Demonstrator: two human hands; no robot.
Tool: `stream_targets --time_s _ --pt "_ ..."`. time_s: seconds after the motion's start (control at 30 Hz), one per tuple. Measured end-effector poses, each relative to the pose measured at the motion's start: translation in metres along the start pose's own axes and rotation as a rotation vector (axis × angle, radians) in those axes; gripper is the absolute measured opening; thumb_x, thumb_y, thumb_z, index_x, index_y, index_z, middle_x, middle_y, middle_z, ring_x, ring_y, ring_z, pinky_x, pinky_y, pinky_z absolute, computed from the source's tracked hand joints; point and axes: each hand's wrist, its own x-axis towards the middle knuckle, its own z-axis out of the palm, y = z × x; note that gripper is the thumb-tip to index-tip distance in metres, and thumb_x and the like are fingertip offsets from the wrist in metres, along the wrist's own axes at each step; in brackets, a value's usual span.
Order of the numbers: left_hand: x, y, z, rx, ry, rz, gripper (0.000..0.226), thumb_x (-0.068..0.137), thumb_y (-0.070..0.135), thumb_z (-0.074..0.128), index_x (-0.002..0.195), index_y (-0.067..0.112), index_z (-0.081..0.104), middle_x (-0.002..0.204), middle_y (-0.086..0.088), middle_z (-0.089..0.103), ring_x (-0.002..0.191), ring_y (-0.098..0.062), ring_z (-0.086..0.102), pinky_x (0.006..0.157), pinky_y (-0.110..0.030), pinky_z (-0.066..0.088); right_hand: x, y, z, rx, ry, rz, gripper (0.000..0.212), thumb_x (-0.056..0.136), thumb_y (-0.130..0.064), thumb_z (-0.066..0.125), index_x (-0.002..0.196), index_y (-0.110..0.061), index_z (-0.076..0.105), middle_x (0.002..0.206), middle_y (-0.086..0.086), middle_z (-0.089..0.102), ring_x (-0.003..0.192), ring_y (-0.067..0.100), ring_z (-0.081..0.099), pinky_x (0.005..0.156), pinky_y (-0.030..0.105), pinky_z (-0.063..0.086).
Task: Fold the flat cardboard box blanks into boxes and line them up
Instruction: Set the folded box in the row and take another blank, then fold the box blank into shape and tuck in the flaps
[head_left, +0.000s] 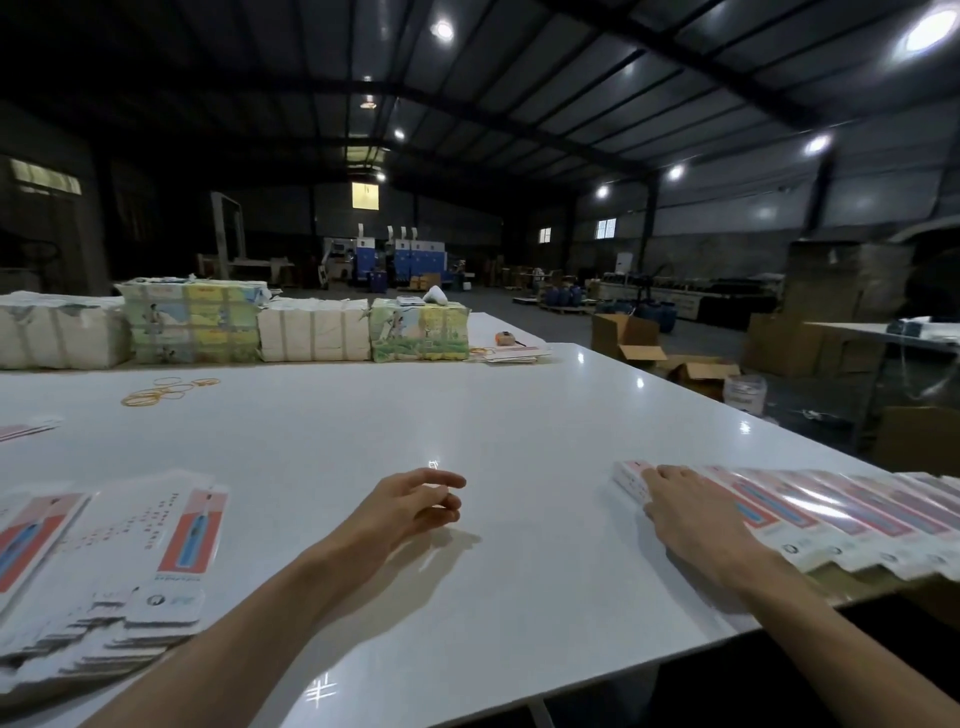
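Note:
A stack of flat white box blanks (130, 561) with a red panel and a blue toothbrush picture lies at the near left of the white table (467, 415). Along the near right edge runs a row of folded boxes (831, 509) of the same print, lying side by side. My right hand (691, 514) rests flat on the leftmost box of that row, fingers straight. My left hand (410, 506) hovers over the bare middle of the table with fingers loosely curled, holding nothing.
Wrapped bundles of printed stock (234, 327) line the far edge of the table. Yellow rubber bands (166, 391) lie loose at the far left. A few more blanks (511, 354) sit at the far right. Brown cartons (670, 358) stand on the floor beyond the right edge.

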Motion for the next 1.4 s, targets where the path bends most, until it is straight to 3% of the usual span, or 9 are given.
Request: stream_targets --time_s 0.1,0.23,0.47,0.6,0.77,0.9,1.1,1.23,1.4 --pt "-0.002 0.002 0.004 0.030 0.007 0.010 0.024 0.108 0.011 0.055 0.117 0.011 0.078 0.101 -0.012 0.075 0.099 -0.024 0.074 0.090 -0.024 0.058 0.010 -0.013 -0.003 0.004 0.022 -0.016 0.039 0.108 -0.029 0.054 0.145 -0.020 0.044 0.148 -0.002 0.051 0.130 0.015 0.055 0.114 0.032 0.042" --pt "-0.007 0.005 0.008 0.129 0.006 0.030 0.023 0.106 0.012 0.057 0.116 0.012 0.077 0.098 -0.010 0.075 0.095 -0.021 0.073 0.092 -0.028 0.058 0.042 -0.072 0.002 0.089 0.108 -0.134 0.032 0.107 -0.026 0.054 0.137 -0.016 0.057 0.133 0.002 0.062 0.112 0.019 0.063 0.097 0.035 0.053" --pt "-0.015 0.012 0.012 0.274 0.031 0.055 0.030 0.105 0.034 0.062 0.111 0.008 0.077 0.089 -0.008 0.071 0.081 -0.014 0.066 0.083 -0.030 0.056 0.076 -0.185 0.014 0.351 0.174 -0.296 0.013 0.103 -0.018 0.055 0.106 -0.014 0.067 0.101 0.002 0.069 0.082 0.018 0.066 0.076 0.036 0.061" --pt "-0.016 0.014 0.013 0.251 0.075 0.018 0.043 0.105 0.043 0.059 0.103 0.001 0.072 0.079 -0.004 0.065 0.069 -0.012 0.059 0.068 -0.024 0.045 0.080 -0.199 0.038 0.458 0.120 -0.277 0.009 0.097 -0.020 0.052 0.093 -0.017 0.060 0.091 -0.002 0.069 0.079 0.020 0.064 0.072 0.038 0.056" --pt "-0.014 0.030 0.004 0.297 0.105 -0.093 0.026 0.106 0.036 0.058 0.112 0.015 0.072 0.082 -0.002 0.066 0.069 -0.012 0.063 0.064 -0.020 0.050 0.089 -0.190 0.055 0.493 0.176 -0.249 0.014 0.101 -0.024 0.052 0.097 -0.024 0.065 0.093 -0.002 0.073 0.076 0.020 0.061 0.064 0.032 0.042" --pt "-0.023 0.071 -0.045 0.563 0.323 -0.142 0.025 0.107 0.018 0.052 0.125 0.011 0.069 0.096 -0.005 0.072 0.075 -0.013 0.070 0.068 -0.021 0.057 0.089 -0.191 0.060 0.577 0.171 -0.246 0.020 0.101 -0.018 0.049 0.101 -0.026 0.067 0.090 -0.002 0.071 0.071 0.019 0.055 0.066 0.033 0.039" --pt "-0.091 0.112 -0.157 1.383 0.637 -0.563 0.042 0.103 0.006 0.042 0.143 0.004 0.052 0.150 -0.018 0.051 0.138 -0.036 0.048 0.114 -0.046 0.043 0.088 -0.198 0.059 0.670 0.155 -0.240 0.026 0.099 -0.013 0.046 0.093 -0.025 0.068 0.077 -0.009 0.067 0.066 0.008 0.057 0.056 0.027 0.037" --pt "-0.135 0.119 -0.184 1.474 0.767 -0.777 0.038 0.109 0.023 0.046 0.144 0.007 0.047 0.150 -0.021 0.045 0.140 -0.039 0.042 0.111 -0.047 0.043 0.089 -0.200 0.059 0.671 0.135 -0.252 0.026 0.100 -0.014 0.046 0.097 -0.026 0.069 0.079 -0.010 0.066 0.068 0.011 0.057 0.057 0.026 0.036" --pt "-0.157 0.121 -0.192 1.449 0.810 -0.810 0.057 0.097 0.047 0.071 0.133 0.010 0.049 0.136 -0.016 0.059 0.123 -0.031 0.056 0.097 -0.040 0.051 0.089 -0.199 0.059 0.683 0.126 -0.244 0.025 0.099 -0.013 0.048 0.098 -0.025 0.070 0.082 -0.010 0.067 0.071 0.016 0.059 0.060 0.030 0.038"
